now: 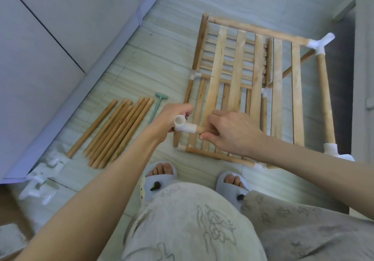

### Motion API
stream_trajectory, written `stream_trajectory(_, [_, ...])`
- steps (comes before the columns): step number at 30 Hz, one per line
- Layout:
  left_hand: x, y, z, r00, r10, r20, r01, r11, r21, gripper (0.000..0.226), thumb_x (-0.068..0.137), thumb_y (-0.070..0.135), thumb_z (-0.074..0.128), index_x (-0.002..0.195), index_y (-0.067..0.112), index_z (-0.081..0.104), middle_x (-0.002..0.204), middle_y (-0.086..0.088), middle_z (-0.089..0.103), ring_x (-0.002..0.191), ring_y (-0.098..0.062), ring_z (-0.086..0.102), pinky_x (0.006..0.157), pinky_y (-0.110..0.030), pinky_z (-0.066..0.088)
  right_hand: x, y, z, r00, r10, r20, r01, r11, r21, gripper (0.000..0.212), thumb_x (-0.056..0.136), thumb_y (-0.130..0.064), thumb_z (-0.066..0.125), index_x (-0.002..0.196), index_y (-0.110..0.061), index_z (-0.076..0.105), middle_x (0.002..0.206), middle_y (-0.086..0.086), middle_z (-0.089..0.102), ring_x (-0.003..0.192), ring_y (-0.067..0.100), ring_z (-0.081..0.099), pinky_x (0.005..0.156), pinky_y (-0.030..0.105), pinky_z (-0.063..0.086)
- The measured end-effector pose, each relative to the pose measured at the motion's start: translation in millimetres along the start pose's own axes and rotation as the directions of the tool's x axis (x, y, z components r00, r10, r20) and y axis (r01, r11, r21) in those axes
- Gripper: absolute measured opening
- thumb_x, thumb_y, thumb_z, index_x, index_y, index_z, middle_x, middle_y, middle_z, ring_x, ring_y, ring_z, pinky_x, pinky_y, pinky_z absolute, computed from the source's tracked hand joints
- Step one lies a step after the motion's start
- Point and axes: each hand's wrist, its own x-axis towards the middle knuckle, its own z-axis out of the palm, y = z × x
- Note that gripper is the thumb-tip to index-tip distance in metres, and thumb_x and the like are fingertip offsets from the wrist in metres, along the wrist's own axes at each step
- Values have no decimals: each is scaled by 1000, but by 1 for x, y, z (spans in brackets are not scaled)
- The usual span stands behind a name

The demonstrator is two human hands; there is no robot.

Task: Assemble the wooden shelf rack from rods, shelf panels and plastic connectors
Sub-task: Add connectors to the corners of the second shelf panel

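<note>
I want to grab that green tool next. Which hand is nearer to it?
Left. The left hand, gripping the white connector, sits just beside the green tool's lower end. The right hand, pinching the rod end, is farther away.

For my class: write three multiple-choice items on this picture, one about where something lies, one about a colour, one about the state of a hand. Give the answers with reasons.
1. Where do the loose rods lie?
A. On the floor, left of the rack
B. On top of the rack
C. Across the person's lap

2. What colour is the small mallet beside those rods?
A. Red
B. Pale green
C. Black

3. What is the left hand doing?
A. Resting flat on the floor
B. Hanging idle
C. Gripping the white connector

Answers: 1 A, the rods sit in a bundle on the floor tiles left of the rack. 2 B, its head and handle are pale green. 3 C, its fingers curl round the connector while the right hand pinches the rod end entering it.
</note>
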Motion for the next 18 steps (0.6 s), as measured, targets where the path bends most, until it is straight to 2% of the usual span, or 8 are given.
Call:
stream_trajectory(2, [2,2,-4,1000,0,-18,0,1000,5,14,76,25,59,76,14,51,71,-1,45,65,-16,40,60,-27,33,1,3,5,997,-19,-68,19,1000,6,37,90,-51,47,78,-17,42,78,-4,44,67,16,45,52,28,33])
stream_trajectory(5, [1,2,-6,998,-15,-65,5,990,-142,25,88,37,57,92,13,59,78,1,51,66,-13,46,60,-26,37,-1,10,21,937,-154,-313,146,988,-52,42,84,-51,45,64,-14,49,60,-2,49,46,16,47,36,22,23])
stream_trajectory(8, [-4,7,-1,993,-40,-108,1,940,-342,21,89,32,54,79,15,58,80,-3,51,66,-16,46,64,-28,38,2,15,35,859,-225,-460,204,974,-95,41,83,-46,48,61,-11,50,54,1,50,45,16,46,40,21,25])
stream_trajectory(9, [-5,10,2,991,-26,-134,-21,941,-339,20,90,30,53,78,14,57,78,-3,52,64,-15,46,63,-28,39,4,15,35,841,-239,-486,216,971,-104,40,83,-45,49,61,-11,51,54,1,51,45,16,47,43,20,24])
stream_trajectory(12, [-4,12,12,968,72,-240,-119,975,-186,18,95,23,46,85,14,57,72,1,54,62,-12,49,58,-23,39,7,14,36,813,-245,-529,230,969,-94,41,82,-46,50,60,-11,51,53,1,51,45,17,48,47,20,22])
stream_trajectory(14, [-1,9,14,949,119,-292,-162,978,-129,24,100,20,37,85,14,56,70,1,54,63,-11,51,58,-21,41,8,14,38,805,-235,-545,233,970,-75,42,82,-47,49,59,-11,49,52,1,50,44,17,48,47,20,22])
stream_trajectory(18, [1,3,14,934,172,-313,-201,978,-61,28,101,19,32,83,15,53,66,2,50,63,-12,51,60,-21,42,9,14,41,811,-231,-538,240,969,-54,41,83,-47,48,60,-12,48,52,0,50,45,18,48,47,21,24])
